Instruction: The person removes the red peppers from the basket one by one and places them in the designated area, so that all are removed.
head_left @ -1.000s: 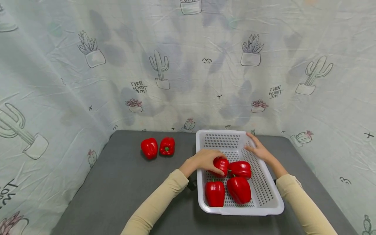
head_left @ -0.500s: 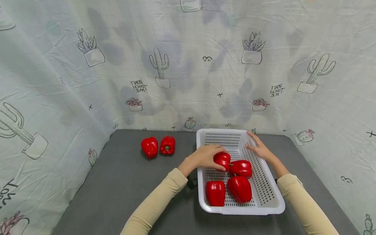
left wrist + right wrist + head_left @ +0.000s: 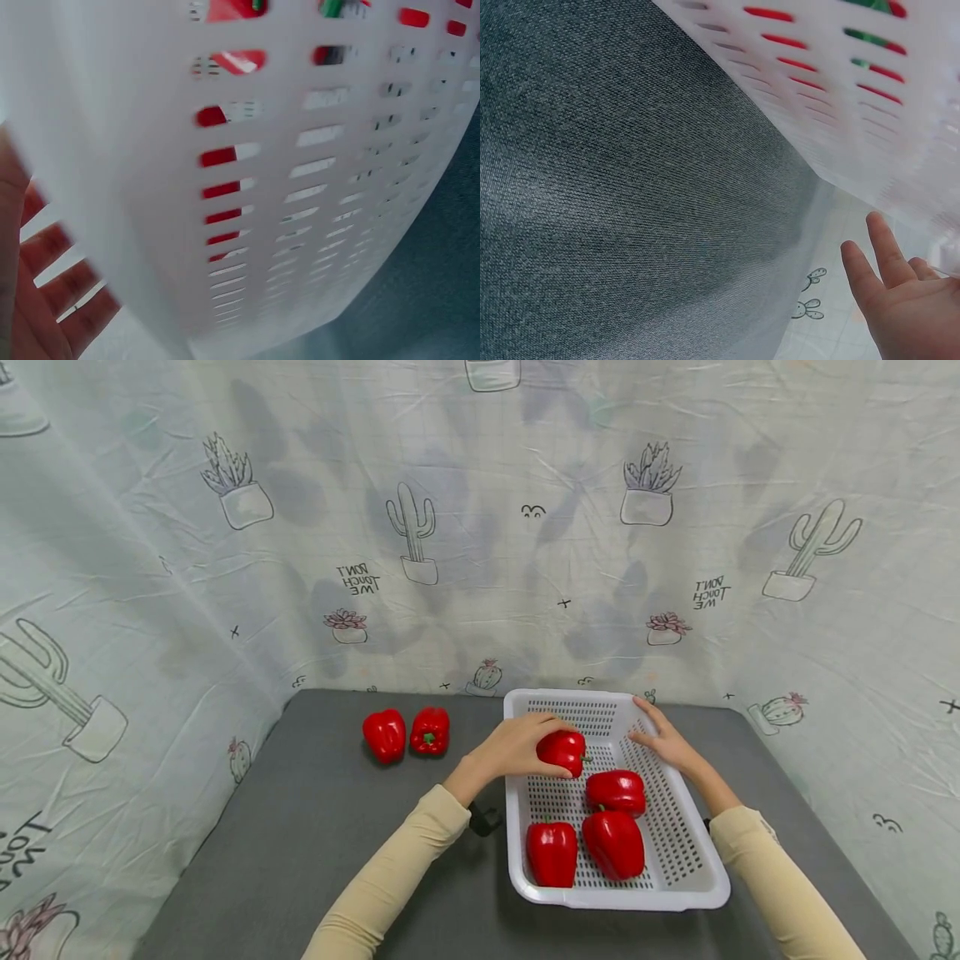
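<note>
The left hand [image 3: 513, 747] is reaching over the near wall beside it into a rectangular white plastic basket [image 3: 622, 900] with slotted sides, and it is curling its fingers and thumb around a glossy red bell pepper [image 3: 564, 753]. The green stem is pointing away from the palm, to the right; whether this pepper is touching the basket floor, I cannot tell. To the right of the left hand and closer to the person, a second red pepper [image 3: 615, 792] is lying on its side, with a third red pepper [image 3: 613, 845] sitting just below it. A fourth red pepper [image 3: 552, 855] is resting in the basket on the person's side of the left hand.

The right hand [image 3: 663, 745] is straddling the basket's right edge, its fingers spreading fairly straight outside and its thumb extending over the inside; no pepper is in its grasp.

To the left of the left hand and slightly beyond it, two more red peppers [image 3: 385, 737] are lying side by side on the dark grey table [image 3: 300, 827].
</note>
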{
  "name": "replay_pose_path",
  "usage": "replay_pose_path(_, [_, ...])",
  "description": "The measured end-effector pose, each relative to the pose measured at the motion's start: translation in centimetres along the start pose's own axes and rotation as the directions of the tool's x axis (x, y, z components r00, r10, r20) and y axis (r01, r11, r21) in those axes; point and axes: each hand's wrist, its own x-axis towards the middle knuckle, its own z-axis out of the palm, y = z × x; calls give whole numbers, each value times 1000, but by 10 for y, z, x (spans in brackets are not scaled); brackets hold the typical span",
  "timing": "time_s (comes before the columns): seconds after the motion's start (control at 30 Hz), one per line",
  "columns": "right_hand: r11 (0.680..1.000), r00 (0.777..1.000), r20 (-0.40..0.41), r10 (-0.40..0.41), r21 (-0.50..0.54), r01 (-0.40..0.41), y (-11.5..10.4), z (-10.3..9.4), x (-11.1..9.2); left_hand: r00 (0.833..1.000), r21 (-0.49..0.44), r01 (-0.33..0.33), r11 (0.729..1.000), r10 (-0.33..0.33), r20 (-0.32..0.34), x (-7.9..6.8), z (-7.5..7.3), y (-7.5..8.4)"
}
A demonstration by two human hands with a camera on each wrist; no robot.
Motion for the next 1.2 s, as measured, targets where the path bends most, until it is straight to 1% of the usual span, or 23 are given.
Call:
replay_pose_path(0.17, [1000, 1000, -8, -1, 0, 1, 0, 2, 0, 999, -16, 14, 1000, -15, -49, -3, -10, -2])
replay_pose_path(0.27, [1000, 1000, -9, 4, -6, -4, -1, 2, 0, 996, -9, 33, 999, -34, -84, -5, -15, -5])
replay_pose_path(0.43, [999, 1000, -10, 15, -28, -15, -4, 2, -1, 987, 13, 95, 995, -92, -133, -10, -23, -12])
replay_pose_path(0.6, [1000, 1000, -7, 21, -19, -21, -5, 0, -2, 968, 1, 157, 988, -154, -199, -15, -30, -19])
replay_pose_path(0.8, [1000, 1000, -5, 10, -27, -10, -3, 0, -3, 942, -33, 196, 980, -198, -270, -22, -37, -26])
replay_pose_path(1.03, [999, 1000, -13, 18, -34, -18, -2, 0, -2, 923, -68, 239, 969, -248, -295, -30, -40, -39])
replay_pose_path(1.07, [999, 1000, -13, 20, -32, -20, -7, 0, -4, 919, -73, 247, 966, -258, -298, -32, -40, -42])
replay_pose_path(1.2, [1000, 1000, -4, 21, -21, -21, -12, 1, -5, 896, -89, 301, 949, -314, -315, -37, -39, -51])
